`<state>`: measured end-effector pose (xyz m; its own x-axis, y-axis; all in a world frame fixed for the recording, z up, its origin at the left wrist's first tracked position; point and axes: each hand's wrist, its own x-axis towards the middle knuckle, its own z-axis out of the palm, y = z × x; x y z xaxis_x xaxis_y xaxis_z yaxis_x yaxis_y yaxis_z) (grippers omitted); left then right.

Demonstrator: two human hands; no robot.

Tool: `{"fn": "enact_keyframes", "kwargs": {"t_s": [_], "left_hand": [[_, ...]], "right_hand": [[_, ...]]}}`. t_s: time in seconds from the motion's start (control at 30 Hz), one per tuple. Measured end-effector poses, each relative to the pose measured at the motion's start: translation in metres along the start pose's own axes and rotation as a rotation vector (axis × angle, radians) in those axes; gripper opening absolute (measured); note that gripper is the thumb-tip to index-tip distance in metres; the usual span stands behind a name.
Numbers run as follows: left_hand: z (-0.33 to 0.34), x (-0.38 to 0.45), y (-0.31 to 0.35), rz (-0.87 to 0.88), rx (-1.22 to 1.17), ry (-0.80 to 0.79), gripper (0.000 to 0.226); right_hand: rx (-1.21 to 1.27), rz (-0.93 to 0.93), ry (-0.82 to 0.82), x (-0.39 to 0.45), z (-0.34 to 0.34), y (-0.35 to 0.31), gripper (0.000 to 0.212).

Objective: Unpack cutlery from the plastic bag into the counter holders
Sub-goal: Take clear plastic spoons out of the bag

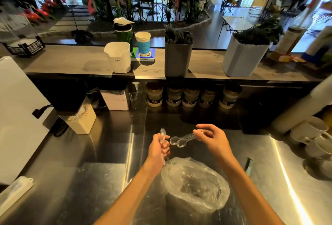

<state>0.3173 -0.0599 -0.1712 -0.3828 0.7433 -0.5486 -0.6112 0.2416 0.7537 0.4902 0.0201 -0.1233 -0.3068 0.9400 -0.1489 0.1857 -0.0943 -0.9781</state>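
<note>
Our left hand [160, 148] was curled around a small bunch of clear plastic spoons [163, 139], bowls up and handles pointing down toward the bag. Our right hand [213, 139] pinched the handles of a second bunch of clear spoons [181, 140] between thumb and fingertips, the other fingers loosely spread, with the rounded bowls pointing left, close to our left hand. Both hands hung above a stainless steel worktop [100, 180], smooth and streaked with reflections.

Just below the hands sat the plastic bag [195, 185], thin, crinkled and transparent, its mouth open upward; we could not tell what remained inside it.

Beyond the worktop ran a raised wooden counter [71, 63] with visible grain. On it stood a white holder [119, 57] with a spouted rim, whose contents we could not see. To its right stood a tall dark grey holder [177, 58], squarish with rounded corners, packed with dark cutlery [177, 36] standing upright. Further right was a pale grey holder [243, 58] of the same shape, also full of dark utensils. Between the white and dark grey holders stood a paper cup [142, 42] with a blue sleeve.

Under the counter, a row of round jars [190, 97] stood side by side.
</note>
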Motion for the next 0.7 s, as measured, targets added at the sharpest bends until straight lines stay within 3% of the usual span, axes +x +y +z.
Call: {"fn": "enact_keyframes", "kwargs": {"t_s": [0.13,0.27,0.4,0.53,0.7], "left_hand": [[0.003,-0.002,0.006,0.035,-0.083,-0.136,0.067],[0.010,-0.006,0.007,0.134,-0.004,-0.143,0.051],[0.009,0.000,0.012,0.212,-0.024,-0.079,0.029],[0.002,0.005,0.032,0.258,0.009,0.026,0.028],[-0.013,0.013,0.075,0.367,0.215,-0.024,0.028]], "right_hand": [[0.303,0.202,0.100,0.001,0.023,0.011,0.030],[0.602,0.440,0.115,-0.013,0.056,0.015,0.025],[0.553,0.488,0.050,-0.023,0.080,0.017,0.022],[0.307,0.355,-0.144,-0.020,0.091,0.007,0.028],[-0.142,-0.158,-0.095,0.018,0.101,-0.028,0.021]]}}
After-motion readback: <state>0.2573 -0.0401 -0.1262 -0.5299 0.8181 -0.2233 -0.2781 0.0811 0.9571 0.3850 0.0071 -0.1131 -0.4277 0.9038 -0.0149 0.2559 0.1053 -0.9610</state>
